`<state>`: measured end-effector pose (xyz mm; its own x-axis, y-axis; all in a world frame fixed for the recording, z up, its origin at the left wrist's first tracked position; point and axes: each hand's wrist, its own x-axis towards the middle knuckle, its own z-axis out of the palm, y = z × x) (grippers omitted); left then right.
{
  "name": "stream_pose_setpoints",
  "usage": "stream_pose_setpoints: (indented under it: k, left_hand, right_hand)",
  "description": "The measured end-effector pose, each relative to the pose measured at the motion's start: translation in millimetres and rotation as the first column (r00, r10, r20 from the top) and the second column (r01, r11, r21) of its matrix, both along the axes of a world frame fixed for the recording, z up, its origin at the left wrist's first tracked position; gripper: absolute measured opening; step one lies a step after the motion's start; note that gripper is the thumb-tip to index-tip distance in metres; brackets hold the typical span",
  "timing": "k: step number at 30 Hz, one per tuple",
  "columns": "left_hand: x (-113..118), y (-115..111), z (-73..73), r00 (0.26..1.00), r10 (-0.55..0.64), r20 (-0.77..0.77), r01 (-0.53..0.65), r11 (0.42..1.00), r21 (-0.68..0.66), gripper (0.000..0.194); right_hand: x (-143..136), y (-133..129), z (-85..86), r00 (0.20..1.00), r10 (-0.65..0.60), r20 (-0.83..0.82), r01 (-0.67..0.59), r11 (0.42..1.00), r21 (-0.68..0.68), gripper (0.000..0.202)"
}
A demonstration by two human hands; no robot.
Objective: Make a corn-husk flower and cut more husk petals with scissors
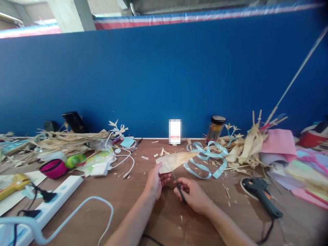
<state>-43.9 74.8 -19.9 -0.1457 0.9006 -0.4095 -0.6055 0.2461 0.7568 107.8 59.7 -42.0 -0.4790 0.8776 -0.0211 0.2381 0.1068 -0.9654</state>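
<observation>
A pale, tapering piece of dried corn husk [179, 161] is pinched at its wide end by my left hand [156, 181], its narrow tip pointing right. My right hand [191, 193] grips a pair of dark-handled scissors [180, 192]. The blades reach up to the husk and lie against it near its lower edge; whether they are parted I cannot tell. Beyond the husk's tip, a loose light blue ribbon [205, 153] curls on the brown table [164, 222]. Small husk scraps [162, 152] lie behind my left hand.
On the right are a black glue gun [262, 194], a bundle of husks [252, 147] and pink paper [279, 145]. A white power strip [56, 201] with cables, a magenta round item [53, 168] and a husk pile [74, 138] fill the left. A blue partition [153, 78] stands behind.
</observation>
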Motion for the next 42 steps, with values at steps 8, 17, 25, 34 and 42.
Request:
stream_pose_setpoints:
  k: [8, 17, 25, 34, 42]
  left_hand:
    - [0.1, -0.4, 0.0, 1.000, 0.004, -0.015, -0.004, 1.000, -0.009, 0.025]
    - [3.2, 0.0, -6.7, 0.994, 0.022, -0.108, -0.018, 0.999, 0.040, 0.020]
    - [4.0, 0.2, -7.4, 0.988, 0.025, -0.152, -0.016, 0.998, 0.057, 0.022]
    - [3.2, -1.7, -3.3, 0.986, 0.019, -0.163, -0.014, 0.999, 0.037, 0.020]
    - [2.7, -1.7, -4.5, 0.986, 0.004, -0.167, 0.005, 0.999, 0.052, 0.021]
  right_hand:
    - [-0.2, 0.1, -0.8, 1.000, 0.004, 0.001, -0.004, 1.000, 0.007, 0.029]
    - [-0.8, -0.8, 1.5, 1.000, 0.000, 0.024, -0.001, 0.999, 0.033, 0.025]
    - [-0.1, -1.5, 2.8, 1.000, 0.015, 0.023, -0.016, 0.999, 0.041, 0.022]
    - [0.0, -3.3, 7.5, 1.000, 0.025, -0.012, -0.025, 1.000, 0.004, 0.030]
    - [0.3, -1.6, 2.0, 0.997, 0.044, -0.065, -0.046, 0.998, -0.035, 0.031]
